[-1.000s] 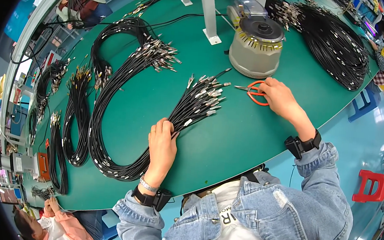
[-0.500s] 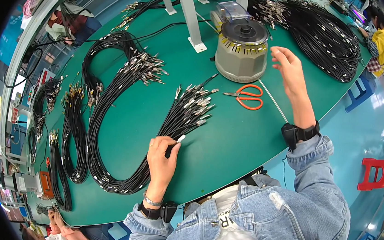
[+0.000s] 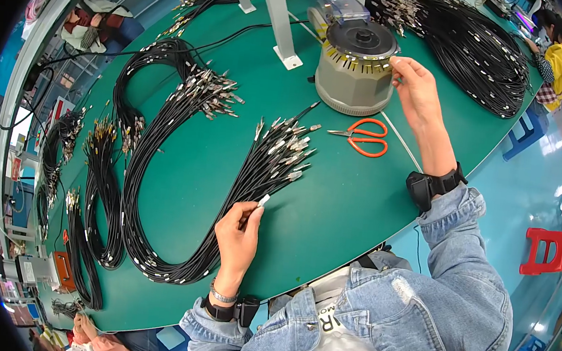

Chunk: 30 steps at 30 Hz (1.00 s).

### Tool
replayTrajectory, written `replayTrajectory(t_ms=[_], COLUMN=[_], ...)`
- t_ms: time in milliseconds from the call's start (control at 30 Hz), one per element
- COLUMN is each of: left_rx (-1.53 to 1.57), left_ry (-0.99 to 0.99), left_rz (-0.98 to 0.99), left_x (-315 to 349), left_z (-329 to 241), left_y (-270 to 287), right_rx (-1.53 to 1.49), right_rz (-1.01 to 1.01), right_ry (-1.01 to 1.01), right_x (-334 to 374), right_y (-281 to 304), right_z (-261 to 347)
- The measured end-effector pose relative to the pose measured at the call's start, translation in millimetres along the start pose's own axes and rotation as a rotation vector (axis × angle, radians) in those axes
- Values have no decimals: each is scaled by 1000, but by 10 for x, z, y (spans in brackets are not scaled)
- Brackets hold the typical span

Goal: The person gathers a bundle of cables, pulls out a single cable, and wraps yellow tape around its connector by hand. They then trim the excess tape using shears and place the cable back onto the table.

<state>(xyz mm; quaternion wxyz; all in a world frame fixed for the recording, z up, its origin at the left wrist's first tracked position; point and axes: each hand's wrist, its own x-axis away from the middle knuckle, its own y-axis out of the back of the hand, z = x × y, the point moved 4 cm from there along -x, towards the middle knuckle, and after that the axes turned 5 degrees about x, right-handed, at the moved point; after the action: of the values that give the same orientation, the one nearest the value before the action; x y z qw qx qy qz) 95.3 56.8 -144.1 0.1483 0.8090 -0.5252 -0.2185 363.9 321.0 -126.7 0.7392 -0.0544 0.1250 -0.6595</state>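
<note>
The left hand point(image 3: 238, 229) was pinched shut on a single black cable point(image 3: 259, 202) near the desk's point(image 3: 331, 214) front edge, thumb and forefinger grasping it just behind its small pale end piece, which stuck up and to the right of the fingertips. That cable belonged to, or lay against, the loose bundle of black cables point(image 3: 276, 158) fanned across the middle of the desk, their metal tips pointing toward the far right. The right hand point(image 3: 415, 87) was up at the far side of the desk, fingertips bunched and touching the rim of the grey round machine point(image 3: 354, 64) at its right edge; whether they gripped a strip of something there could not be told. The orange scissors point(image 3: 364, 136) lay untouched on the desk between the machine and the front edge, just right of the bundle's tips. Judged from how things lay, the work looked barely begun on this bundle: one cable was picked out and the rest lay waiting. Further coils of cables point(image 3: 165, 110) sat looped toward the left edge, and a large heap of black cables point(image 3: 469, 51) lay at the far right corner, so plenty appeared left to handle. Another person in yellow point(image 3: 557, 57) sat beyond that corner.
</note>
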Motion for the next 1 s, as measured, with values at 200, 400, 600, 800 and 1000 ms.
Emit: replayTrajectory(t_ms=[200, 400, 600, 800, 1000], left_rx=[103, 95, 114, 74, 72], left_ry=[23, 36, 3, -90, -104], left_rz=[-32, -88, -112, -109, -111], left_x=[-107, 30, 141, 160, 134], left_z=[175, 368, 584, 730, 788], left_y=[168, 369, 482, 613, 655], right_rx=[-178, -264, -177, -136, -81], right_rz=[7, 235, 380, 444, 432], right_ry=[155, -58, -316, -286, -200], right_x=[280, 1313, 2091, 2256, 2234], right_y=[-247, -1172, -1930, -2274, -2387], right_z=[129, -281, -880, -1115, -1165])
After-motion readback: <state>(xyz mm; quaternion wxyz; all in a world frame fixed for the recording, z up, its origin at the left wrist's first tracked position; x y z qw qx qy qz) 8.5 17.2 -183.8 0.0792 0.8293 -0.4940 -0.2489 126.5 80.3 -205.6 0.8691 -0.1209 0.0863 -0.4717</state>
